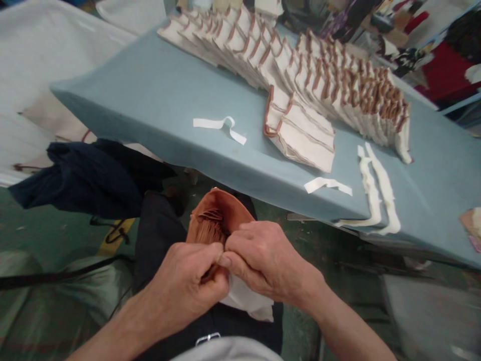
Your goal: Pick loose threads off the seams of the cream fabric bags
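On my lap stands a brown leather-like pouch (240, 208), its mouth facing up, with thin brown strips or folds bunched inside. My left hand (190, 281) is closed on the pouch's near edge, thumb and fingers pinched. Right against it, my right hand (268, 260) is closed too, gripping the same edge with the thumb bent over. The two thumbs meet at the middle. Below the hands hangs a piece of white material (250, 298); how it joins the pouch is hidden by my fingers.
A blue-grey covered table (150, 95) stands ahead. Along it lie long rows of white pieces with brown edging (315, 75), and one stack (300, 128) nearer. White strips (220, 125) and cream strips (383, 195) lie near its front edge. Dark blue cloth (93, 175) hangs at left.
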Tool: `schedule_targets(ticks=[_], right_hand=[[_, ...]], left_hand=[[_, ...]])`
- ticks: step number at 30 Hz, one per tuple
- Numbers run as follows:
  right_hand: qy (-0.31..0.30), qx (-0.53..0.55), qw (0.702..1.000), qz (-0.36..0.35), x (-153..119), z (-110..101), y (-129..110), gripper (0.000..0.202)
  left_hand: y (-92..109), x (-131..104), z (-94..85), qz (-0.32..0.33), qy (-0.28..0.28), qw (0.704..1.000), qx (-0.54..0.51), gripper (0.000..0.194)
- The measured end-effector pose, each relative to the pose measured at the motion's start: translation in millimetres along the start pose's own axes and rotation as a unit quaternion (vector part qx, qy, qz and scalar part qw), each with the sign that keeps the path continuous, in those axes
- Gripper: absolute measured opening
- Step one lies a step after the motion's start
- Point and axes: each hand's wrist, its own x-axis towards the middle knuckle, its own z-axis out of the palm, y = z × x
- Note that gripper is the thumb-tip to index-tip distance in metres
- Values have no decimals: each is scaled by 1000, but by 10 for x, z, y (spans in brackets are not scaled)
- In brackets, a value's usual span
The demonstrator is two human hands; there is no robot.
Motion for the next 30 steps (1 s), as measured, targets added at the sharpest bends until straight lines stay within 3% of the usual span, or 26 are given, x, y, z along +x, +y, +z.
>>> schedule_targets(ticks=[3, 8, 13, 18, 21, 24, 27, 30], right_hand=[[25, 31, 999, -2, -37, 97, 50, 62], [89, 85, 992, -25, -77, 163, 74, 63], [122, 53, 990, -39, -85, 163, 88, 58], [161, 110, 980, -46, -59, 295, 124, 56], [202, 288, 935, -46, -37, 432, 121, 56], [218, 426, 878, -19, -41, 540, 105, 60], [250, 457, 854, 8, -74, 594, 106, 63], [300, 435, 848, 34, -122, 585, 159, 61]], left_hand=[[33, -53, 104, -15, -8, 994, -104, 28], [-6, -79, 135, -101, -80, 963, -238, 38], [-41, -46, 77, -107, -95, 974, -177, 40], [260, -67, 150, -77, -64, 972, -214, 35], [435, -70, 288, -78, -28, 956, -281, 33], [486, -14, 420, -23, 36, 943, -331, 33], [450, 80, 495, 1, 56, 932, -357, 32], [379, 167, 540, 16, 39, 921, -387, 32]])
